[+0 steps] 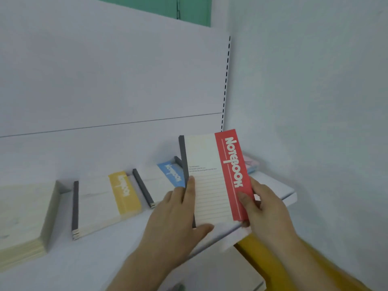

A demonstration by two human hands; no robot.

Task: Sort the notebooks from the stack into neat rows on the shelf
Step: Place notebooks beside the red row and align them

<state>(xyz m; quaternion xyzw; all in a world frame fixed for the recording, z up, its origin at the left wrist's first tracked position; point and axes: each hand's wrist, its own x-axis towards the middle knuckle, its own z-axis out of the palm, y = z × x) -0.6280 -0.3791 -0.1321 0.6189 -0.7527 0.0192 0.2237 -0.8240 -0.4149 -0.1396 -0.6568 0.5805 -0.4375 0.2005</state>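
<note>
Two hands grip the red-banded notebook (216,177) above the shelf (290,195) — left hand (176,211) on its dark spine, right hand (262,204) on the red edge — long axis running near-to-far, with the blue-banded pile (168,177) just left.

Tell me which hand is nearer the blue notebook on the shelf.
Left. The left hand grips the red notebook by its spine edge, right beside the blue notebook. The right hand holds the red one's far edge, farther away.
</note>
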